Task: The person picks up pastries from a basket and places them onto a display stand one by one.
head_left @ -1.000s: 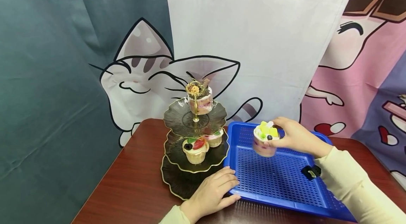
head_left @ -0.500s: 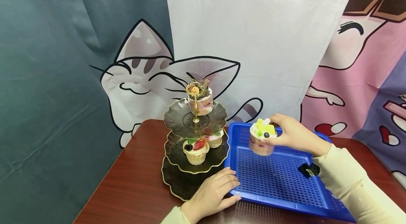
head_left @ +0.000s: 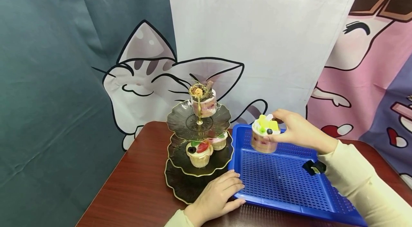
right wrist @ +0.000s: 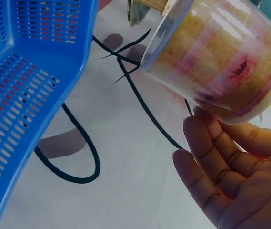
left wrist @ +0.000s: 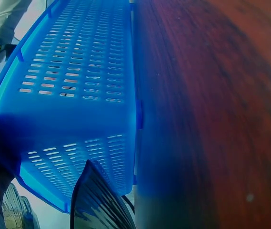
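Observation:
My right hand [head_left: 297, 132] grips a clear dessert cup [head_left: 263, 143] by its rim side, between thumb and fingers. Layered cake and cream fill the cup [right wrist: 221, 62], topped with yellow cubes and a blueberry-like ball. It hangs upright above the left part of a blue perforated basket [head_left: 273, 177]. At the basket's near left corner rests my left hand [head_left: 217, 195], its fingers extended over the rim. Left of the basket stands a three-tier stand [head_left: 178, 121] with dark, gold-edged plates.
A chocolate-topped dessert cup [head_left: 206, 107] sits on the stand's top plate. The middle plate bears a fruit cupcake [head_left: 199, 157] and a pink-topped cupcake [head_left: 219, 143] behind it. A reddish wooden table [head_left: 128, 180] lies below; a printed cloth [head_left: 264, 34] hangs behind.
My right hand has lifted the dessert cup slightly and moved it left, toward the stand. The left hand stays on the basket corner.

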A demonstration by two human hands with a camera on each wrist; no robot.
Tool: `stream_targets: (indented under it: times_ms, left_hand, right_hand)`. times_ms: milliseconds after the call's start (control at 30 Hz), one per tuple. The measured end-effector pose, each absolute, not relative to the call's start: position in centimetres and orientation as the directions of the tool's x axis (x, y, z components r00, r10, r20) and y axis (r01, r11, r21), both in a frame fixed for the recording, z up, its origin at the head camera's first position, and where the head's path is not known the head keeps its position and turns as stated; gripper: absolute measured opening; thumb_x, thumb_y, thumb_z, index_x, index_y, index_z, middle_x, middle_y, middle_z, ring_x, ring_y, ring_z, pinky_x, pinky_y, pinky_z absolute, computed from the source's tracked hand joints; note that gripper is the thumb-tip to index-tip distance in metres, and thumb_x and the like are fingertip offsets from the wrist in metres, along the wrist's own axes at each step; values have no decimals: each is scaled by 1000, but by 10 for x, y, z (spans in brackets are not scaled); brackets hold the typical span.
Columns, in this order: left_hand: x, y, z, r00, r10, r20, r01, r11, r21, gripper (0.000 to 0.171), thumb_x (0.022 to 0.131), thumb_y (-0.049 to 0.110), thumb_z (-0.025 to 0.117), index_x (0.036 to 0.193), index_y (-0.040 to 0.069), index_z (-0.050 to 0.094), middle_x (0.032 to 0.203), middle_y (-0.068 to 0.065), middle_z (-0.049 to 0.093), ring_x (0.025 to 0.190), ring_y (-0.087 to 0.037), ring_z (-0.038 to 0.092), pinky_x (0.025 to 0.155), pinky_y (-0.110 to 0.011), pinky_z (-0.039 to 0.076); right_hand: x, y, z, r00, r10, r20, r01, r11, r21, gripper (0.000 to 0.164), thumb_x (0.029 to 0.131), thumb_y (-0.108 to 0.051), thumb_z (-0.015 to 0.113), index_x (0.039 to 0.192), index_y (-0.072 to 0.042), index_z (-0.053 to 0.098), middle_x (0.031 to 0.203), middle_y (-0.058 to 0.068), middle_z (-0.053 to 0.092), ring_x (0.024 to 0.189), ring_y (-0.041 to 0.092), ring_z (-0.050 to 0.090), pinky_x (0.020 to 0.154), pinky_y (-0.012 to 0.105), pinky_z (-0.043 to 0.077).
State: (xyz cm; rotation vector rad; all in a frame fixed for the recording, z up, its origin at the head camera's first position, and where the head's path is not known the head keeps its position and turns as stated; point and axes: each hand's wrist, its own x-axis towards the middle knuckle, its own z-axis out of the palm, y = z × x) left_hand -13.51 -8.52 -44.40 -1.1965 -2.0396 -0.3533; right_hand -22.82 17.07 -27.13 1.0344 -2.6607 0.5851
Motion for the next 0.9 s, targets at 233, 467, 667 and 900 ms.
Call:
stream_targets:
  times_ms: [233, 467, 667, 900]
  left_hand:
    - [-135, -86, -444, -294, 638, 712, 839, 529, -128, 27, 85, 37, 71, 99, 14, 70, 102, 2, 70, 112, -12, 61, 113, -28, 41]
    - [-136, -85, -444, -292, 636, 714, 838, 530, -130, 27, 86, 37, 70, 100, 14, 70, 102, 2, 70, 112, -12, 61, 113, -28, 40]
    - [-136, -85, -444, -286, 634, 719, 839, 528, -132, 26, 87, 37, 69, 100, 14, 69, 102, 2, 70, 112, -12, 61, 113, -28, 41]
    - [-135, -85, -444, -289, 631, 720, 835, 534, -133, 27, 85, 38, 71, 98, 14, 70, 102, 3, 69, 111, -12, 62, 112, -28, 42]
  right_hand:
    - [-230, 164, -260, -711, -604, 360, -700, 661, -271, 35, 73, -30, 80, 97, -11, 63, 90, -3, 64, 90, 16, 63, 79, 39, 56]
    - [-227, 157, -245, -683, -621, 385, -725, 640, -254, 32, 73, -30, 80, 94, -14, 62, 89, -4, 62, 89, 14, 62, 78, 38, 55]
    - [-226, 149, -237, -664, -634, 396, -741, 627, -241, 32, 73, -30, 80, 94, -14, 63, 88, -4, 62, 88, 13, 62, 78, 37, 55]
    - [-223, 139, -222, -646, -637, 420, -756, 611, -237, 29, 74, -27, 80, 92, -13, 63, 88, -4, 62, 87, 13, 61, 78, 34, 54]
